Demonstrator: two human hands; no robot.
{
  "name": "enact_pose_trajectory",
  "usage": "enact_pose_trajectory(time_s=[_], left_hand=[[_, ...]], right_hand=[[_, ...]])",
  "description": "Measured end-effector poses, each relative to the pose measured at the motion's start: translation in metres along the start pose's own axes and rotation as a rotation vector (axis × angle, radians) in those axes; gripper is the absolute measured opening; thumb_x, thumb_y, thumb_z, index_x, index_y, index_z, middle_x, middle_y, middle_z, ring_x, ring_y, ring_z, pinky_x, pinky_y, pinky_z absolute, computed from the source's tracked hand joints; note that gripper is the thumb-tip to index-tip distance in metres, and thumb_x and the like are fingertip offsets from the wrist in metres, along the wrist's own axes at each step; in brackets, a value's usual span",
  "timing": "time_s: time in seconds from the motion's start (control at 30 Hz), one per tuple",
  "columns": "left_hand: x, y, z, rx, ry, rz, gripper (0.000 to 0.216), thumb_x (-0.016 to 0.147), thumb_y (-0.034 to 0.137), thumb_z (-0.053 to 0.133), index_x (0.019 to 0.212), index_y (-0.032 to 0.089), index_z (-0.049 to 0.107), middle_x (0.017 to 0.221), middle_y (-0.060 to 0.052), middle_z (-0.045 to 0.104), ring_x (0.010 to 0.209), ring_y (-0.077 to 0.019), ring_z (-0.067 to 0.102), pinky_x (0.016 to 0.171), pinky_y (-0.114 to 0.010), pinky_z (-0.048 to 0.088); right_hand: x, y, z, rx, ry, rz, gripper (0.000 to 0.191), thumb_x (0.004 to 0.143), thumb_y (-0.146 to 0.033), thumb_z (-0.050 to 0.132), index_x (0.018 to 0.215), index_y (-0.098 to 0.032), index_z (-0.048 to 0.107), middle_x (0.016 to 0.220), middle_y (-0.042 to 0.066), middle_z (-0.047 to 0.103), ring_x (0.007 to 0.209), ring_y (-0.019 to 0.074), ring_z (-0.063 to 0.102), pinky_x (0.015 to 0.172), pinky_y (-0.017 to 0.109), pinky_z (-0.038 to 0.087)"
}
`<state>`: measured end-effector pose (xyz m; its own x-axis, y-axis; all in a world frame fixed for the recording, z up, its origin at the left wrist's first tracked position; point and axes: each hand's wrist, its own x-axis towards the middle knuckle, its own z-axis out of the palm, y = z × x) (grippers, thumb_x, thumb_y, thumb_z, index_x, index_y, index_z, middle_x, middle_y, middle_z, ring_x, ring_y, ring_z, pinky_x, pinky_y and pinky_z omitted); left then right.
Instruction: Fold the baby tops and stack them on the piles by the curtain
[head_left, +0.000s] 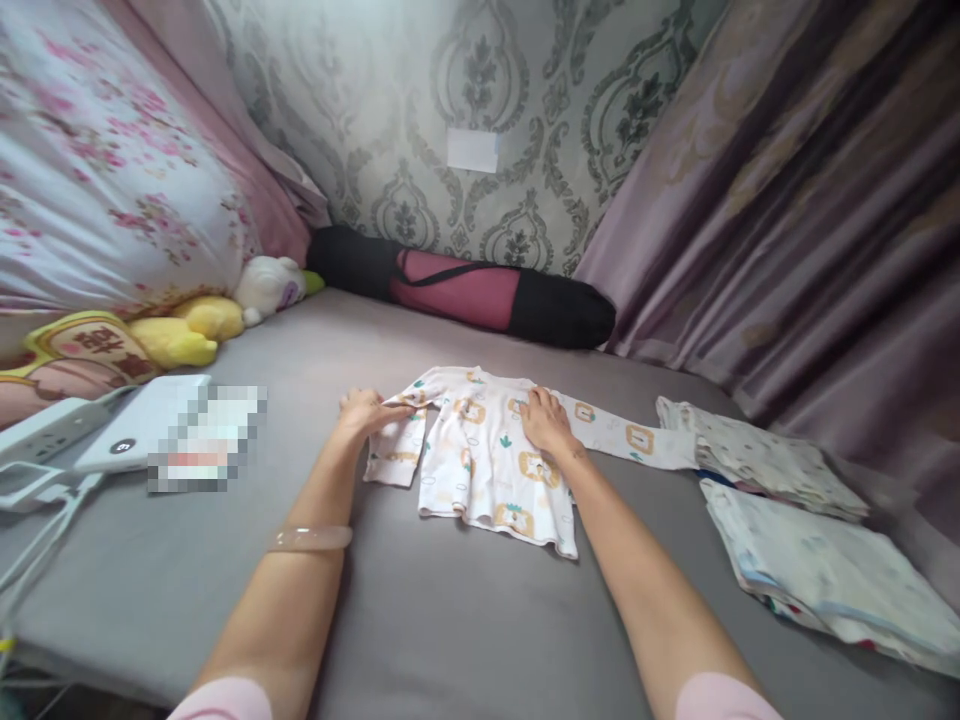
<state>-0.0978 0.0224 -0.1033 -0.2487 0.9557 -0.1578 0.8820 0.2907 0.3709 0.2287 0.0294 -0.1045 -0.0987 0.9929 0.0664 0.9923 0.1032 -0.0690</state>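
A small white long-sleeved shirt with tan lion faces and green leaf prints lies spread on the grey bed sheet. Its left-side sleeve is bent downward beside the body, while the other sleeve stretches out to the right. My left hand is at the bend of the left-side sleeve, thumb stretched out along the cloth and fingers apart from it. My right hand lies with fingers extended on the shirt's upper right, near the shoulder. Some creases run down the shirt's front.
Two folded cloth stacks lie at the right, the far one touching the outstretched sleeve's cuff. A black and pink long bag lies along the wall. Plush toys, a white device and a power strip with cables are at left.
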Motion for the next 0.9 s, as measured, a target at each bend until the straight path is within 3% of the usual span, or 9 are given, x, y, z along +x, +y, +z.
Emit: enact_pose_trajectory(time_s=[0.1,0.2,0.4,0.47,0.53,0.67,0.73,0.8,0.9], left_hand=[[-0.005,0.003,-0.011,0.099,-0.111,-0.048,0.067,0.063,0.072,0.067,0.094,0.013,0.072,0.102,-0.022,0.071,0.108,-0.0398,0.062,0.084,-0.039,0.048],[-0.014,0.012,-0.026,0.159,-0.230,-0.033,0.067,0.059,0.066,0.074,0.100,0.014,0.072,0.105,-0.020,0.071,0.104,-0.0366,0.065,0.081,-0.035,0.049],[-0.029,0.019,-0.040,0.081,-0.337,0.018,0.033,0.072,0.033,0.071,0.098,0.013,0.070,0.101,-0.013,0.073,0.088,-0.0251,0.068,0.067,-0.026,0.047],[-0.032,0.017,-0.042,0.033,-0.268,0.028,0.024,0.075,0.023,0.063,0.097,0.014,0.068,0.096,-0.010,0.073,0.085,-0.0235,0.067,0.068,-0.027,0.046],[-0.033,0.017,-0.044,0.021,-0.103,0.055,0.026,0.080,0.016,0.054,0.103,0.017,0.065,0.101,-0.009,0.071,0.094,-0.0246,0.065,0.077,-0.031,0.046],[-0.027,0.014,-0.043,0.001,0.533,0.104,0.030,0.083,0.010,0.045,0.104,0.021,0.062,0.119,-0.012,0.062,0.120,-0.0289,0.050,0.100,-0.043,0.035],[-0.020,0.006,-0.035,-0.052,0.733,0.037,0.031,0.082,0.010,0.046,0.105,0.022,0.063,0.130,-0.014,0.054,0.127,-0.0320,0.042,0.104,-0.048,0.031],[-0.012,-0.007,-0.025,-0.112,0.725,-0.099,0.038,0.081,0.010,0.049,0.115,0.022,0.060,0.140,-0.017,0.045,0.132,-0.0370,0.036,0.104,-0.053,0.030],[-0.002,-0.027,-0.012,-0.165,0.563,-0.291,0.050,0.078,0.010,0.051,0.127,0.018,0.054,0.137,-0.024,0.045,0.129,-0.0424,0.039,0.100,-0.058,0.033]], right_hand=[[0.005,0.003,-0.004,-0.017,-0.071,0.000,0.046,0.100,-0.034,0.035,0.138,-0.013,0.050,0.150,0.015,0.041,0.132,0.0296,0.042,0.106,0.039,0.035],[0.013,-0.005,-0.015,-0.055,-0.110,0.022,0.042,0.097,-0.031,0.040,0.132,-0.014,0.056,0.139,0.018,0.052,0.127,0.0315,0.048,0.103,0.042,0.037],[0.036,-0.064,-0.015,0.129,0.028,-0.099,0.038,0.095,-0.021,0.041,0.125,-0.015,0.063,0.128,0.014,0.062,0.122,0.0261,0.055,0.103,0.034,0.038],[0.046,-0.088,-0.007,0.254,0.012,-0.160,0.038,0.094,-0.018,0.042,0.125,-0.013,0.063,0.128,0.013,0.063,0.123,0.0227,0.055,0.105,0.029,0.037],[0.054,-0.107,0.002,0.335,-0.001,-0.173,0.038,0.094,-0.016,0.041,0.126,-0.011,0.062,0.130,0.013,0.063,0.125,0.0204,0.054,0.106,0.027,0.035],[0.059,-0.131,0.018,0.371,0.008,-0.145,0.041,0.098,-0.019,0.034,0.132,-0.010,0.056,0.136,0.014,0.058,0.129,0.0195,0.050,0.108,0.028,0.034],[0.053,-0.136,0.024,0.354,0.010,-0.130,0.043,0.100,-0.024,0.032,0.136,-0.010,0.052,0.141,0.015,0.054,0.133,0.0209,0.045,0.110,0.030,0.032],[0.045,-0.139,0.028,0.309,0.004,-0.124,0.049,0.101,-0.033,0.032,0.142,-0.011,0.047,0.150,0.016,0.044,0.141,0.0237,0.036,0.115,0.035,0.026],[0.034,-0.142,0.030,0.230,-0.023,-0.130,0.057,0.102,-0.043,0.027,0.150,-0.013,0.037,0.159,0.014,0.030,0.148,0.0272,0.020,0.119,0.040,0.014]])
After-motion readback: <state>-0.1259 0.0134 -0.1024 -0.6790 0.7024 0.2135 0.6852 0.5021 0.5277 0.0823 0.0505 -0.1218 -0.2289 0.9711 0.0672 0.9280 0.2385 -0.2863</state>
